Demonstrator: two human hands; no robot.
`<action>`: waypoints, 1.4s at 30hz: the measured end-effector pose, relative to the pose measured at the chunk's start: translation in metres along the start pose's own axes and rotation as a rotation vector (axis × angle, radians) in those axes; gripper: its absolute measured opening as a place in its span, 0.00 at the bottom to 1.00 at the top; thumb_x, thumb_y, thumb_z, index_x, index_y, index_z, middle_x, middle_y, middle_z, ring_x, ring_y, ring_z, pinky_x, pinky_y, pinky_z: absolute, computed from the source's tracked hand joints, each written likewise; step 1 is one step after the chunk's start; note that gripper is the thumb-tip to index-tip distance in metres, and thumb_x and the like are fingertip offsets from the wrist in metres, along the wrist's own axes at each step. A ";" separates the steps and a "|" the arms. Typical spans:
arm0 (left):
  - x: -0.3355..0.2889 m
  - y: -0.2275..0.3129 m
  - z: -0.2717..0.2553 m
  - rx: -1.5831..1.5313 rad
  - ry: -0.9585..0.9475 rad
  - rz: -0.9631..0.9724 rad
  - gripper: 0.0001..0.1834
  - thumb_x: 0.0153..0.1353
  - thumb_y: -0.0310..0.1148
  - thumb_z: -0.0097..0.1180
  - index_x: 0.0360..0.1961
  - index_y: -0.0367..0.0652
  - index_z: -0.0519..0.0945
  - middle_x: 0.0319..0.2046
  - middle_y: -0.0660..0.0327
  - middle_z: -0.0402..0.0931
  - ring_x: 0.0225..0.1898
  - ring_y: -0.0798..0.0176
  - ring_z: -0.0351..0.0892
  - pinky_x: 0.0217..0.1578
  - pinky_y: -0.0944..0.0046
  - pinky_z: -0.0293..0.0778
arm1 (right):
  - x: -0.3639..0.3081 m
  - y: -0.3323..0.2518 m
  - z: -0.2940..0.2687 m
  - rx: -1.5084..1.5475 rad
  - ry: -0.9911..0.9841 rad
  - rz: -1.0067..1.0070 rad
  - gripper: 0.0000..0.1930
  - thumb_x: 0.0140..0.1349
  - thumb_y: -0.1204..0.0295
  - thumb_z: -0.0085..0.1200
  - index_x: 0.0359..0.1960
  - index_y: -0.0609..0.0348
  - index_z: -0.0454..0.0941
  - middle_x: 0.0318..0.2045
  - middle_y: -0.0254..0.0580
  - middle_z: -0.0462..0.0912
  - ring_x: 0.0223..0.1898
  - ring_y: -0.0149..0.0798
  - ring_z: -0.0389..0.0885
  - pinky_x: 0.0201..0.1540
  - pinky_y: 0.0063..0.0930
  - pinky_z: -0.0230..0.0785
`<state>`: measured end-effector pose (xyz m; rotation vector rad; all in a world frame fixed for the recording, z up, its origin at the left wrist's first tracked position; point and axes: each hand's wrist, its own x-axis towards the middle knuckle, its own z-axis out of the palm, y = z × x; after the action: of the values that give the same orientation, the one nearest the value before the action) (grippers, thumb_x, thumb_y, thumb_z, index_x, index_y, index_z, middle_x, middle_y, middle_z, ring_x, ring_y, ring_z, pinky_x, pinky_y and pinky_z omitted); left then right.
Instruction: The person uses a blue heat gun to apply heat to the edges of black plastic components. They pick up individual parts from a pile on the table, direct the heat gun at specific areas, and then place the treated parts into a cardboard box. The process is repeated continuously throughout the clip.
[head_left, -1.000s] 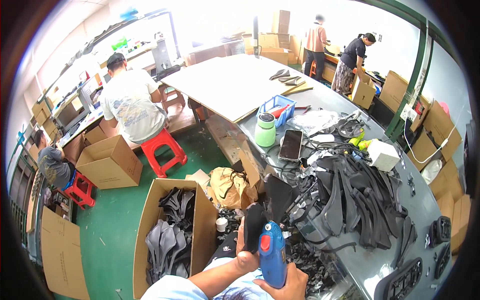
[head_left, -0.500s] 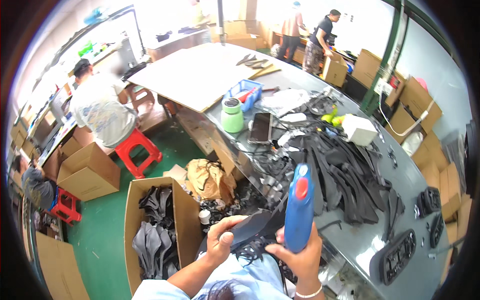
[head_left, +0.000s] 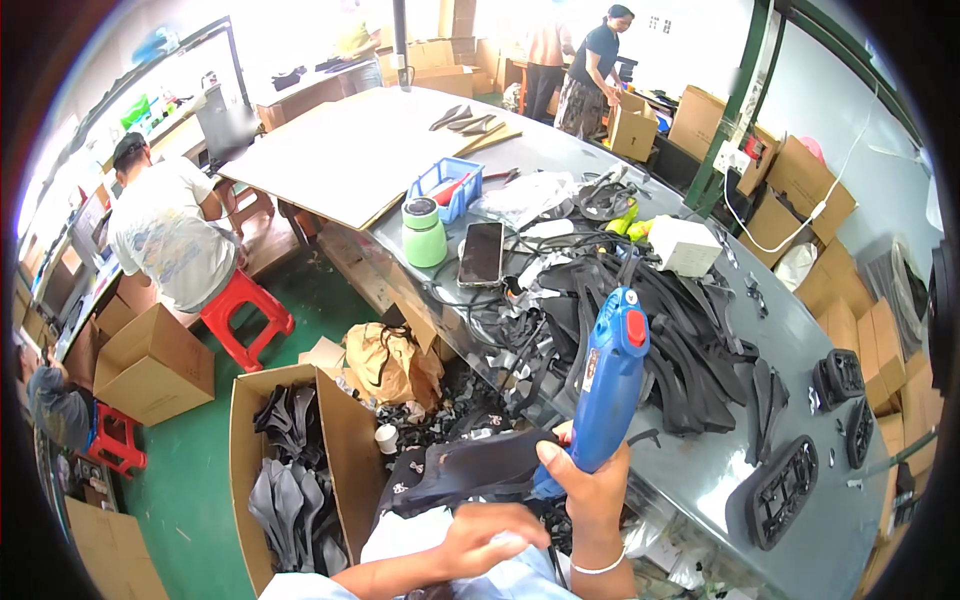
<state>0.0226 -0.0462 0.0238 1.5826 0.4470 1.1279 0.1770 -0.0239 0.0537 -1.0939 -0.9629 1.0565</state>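
Note:
My right hand [head_left: 588, 490] is wrapped round a blue handheld power tool [head_left: 608, 385] with a red button near its upper end. The tool stands tilted, its lower end beside a black flexible strip-like piece [head_left: 470, 468] at my lap. My left hand [head_left: 492, 538] is just below that piece, its fingers curled and smeared by motion; I cannot tell whether anything is in them. A heap of similar dark shaped pieces [head_left: 690, 380] lies on the grey table behind the tool.
At my left stands an open cardboard box [head_left: 345, 470] of dark pieces. The grey table [head_left: 700, 485] bears a green bottle [head_left: 424, 235], a phone [head_left: 482, 253], a blue basket [head_left: 462, 200] and black moulded parts [head_left: 778, 490]. A person [head_left: 175, 225] sits on a red stool [head_left: 245, 318].
My left hand has dropped from the black piece's edge to below it. The power tool is turned more to the right, and the black piece lies lower and flatter. The view has shifted to the right.

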 end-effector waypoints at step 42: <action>0.020 0.024 -0.075 -0.321 0.540 0.109 0.23 0.61 0.44 0.49 0.46 0.33 0.69 0.42 0.43 0.74 0.47 0.48 0.74 0.49 0.51 0.70 | -0.049 0.019 -0.005 -0.808 -0.337 -0.419 0.17 0.37 0.69 0.65 0.23 0.58 0.67 0.17 0.48 0.70 0.21 0.53 0.72 0.23 0.41 0.64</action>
<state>-0.0373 0.0022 0.0513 1.0227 0.5032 1.6289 0.1676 -0.0705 0.0303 -1.2804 -1.8949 0.4982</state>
